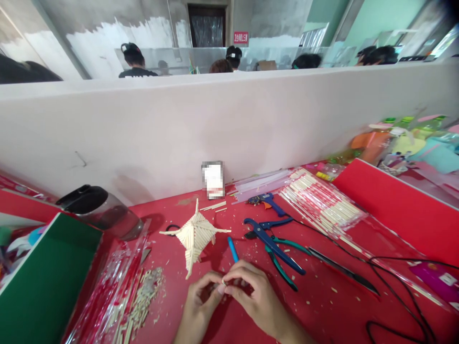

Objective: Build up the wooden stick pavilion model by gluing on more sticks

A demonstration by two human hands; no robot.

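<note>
Close together over the red table [172, 310], my left hand [201, 297] and my right hand [255, 292] meet at their fingertips. Both pinch a small pale piece [224, 282], mostly covered by the fingers, so its kind is unclear. Just beyond them lies a blue pen-like stick [233, 249]. Farther left stands a star-shaped piece built of pale wooden sticks [195, 231], with pointed arms. To the right are a blue-handled cutter [274, 243] and green-handled pliers [278, 267].
A blue glue gun [267, 201] with a black cord [333, 229] lies beyond the tools. Bagged wooden sticks [322, 200] are at right, a knife [344, 271] nearer. Cut bits [143, 291] and a dark-lidded jug [103, 210] are left. A white partition [172, 138] rises behind.
</note>
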